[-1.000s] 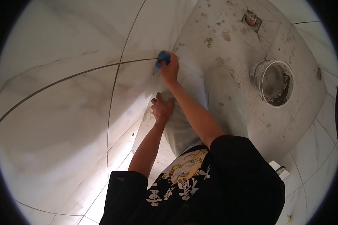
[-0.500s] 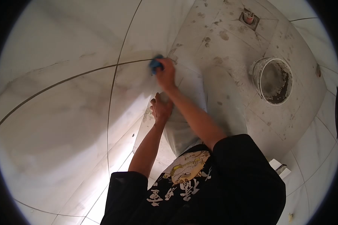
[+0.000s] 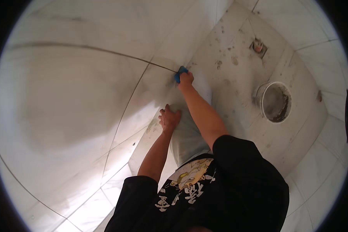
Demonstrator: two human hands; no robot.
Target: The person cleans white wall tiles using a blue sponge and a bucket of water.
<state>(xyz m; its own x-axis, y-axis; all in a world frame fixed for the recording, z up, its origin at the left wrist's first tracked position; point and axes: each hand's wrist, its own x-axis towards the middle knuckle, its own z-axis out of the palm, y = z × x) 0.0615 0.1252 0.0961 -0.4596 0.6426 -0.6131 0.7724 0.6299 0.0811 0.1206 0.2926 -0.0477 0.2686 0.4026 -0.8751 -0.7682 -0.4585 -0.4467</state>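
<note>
My right hand [image 3: 186, 79] is closed on a crumpled blue cloth [image 3: 179, 74], pressing it to the pale marbled wall tiles [image 3: 77, 104]. The cloth covers the end of a dark tile joint [image 3: 164, 67], close to where wall meets floor. Lower down, my left hand [image 3: 169, 118] is open with its fingers spread, against the grey trousers [image 3: 185, 133] at my knee. It holds nothing.
On the floor [image 3: 236, 87] to the right stands a round bucket [image 3: 263, 106] with greyish contents and a smeared rim. Beyond it, a pipe stub [image 3: 258, 46] sits in a square opening. Dark smudges dot the floor. More tiled wall [image 3: 317, 62] rises at the far right.
My view has turned, so wall joints, bucket and floor appear shifted. My right hand and the cloth stay on the same joint, and my left hand keeps near my knee.
</note>
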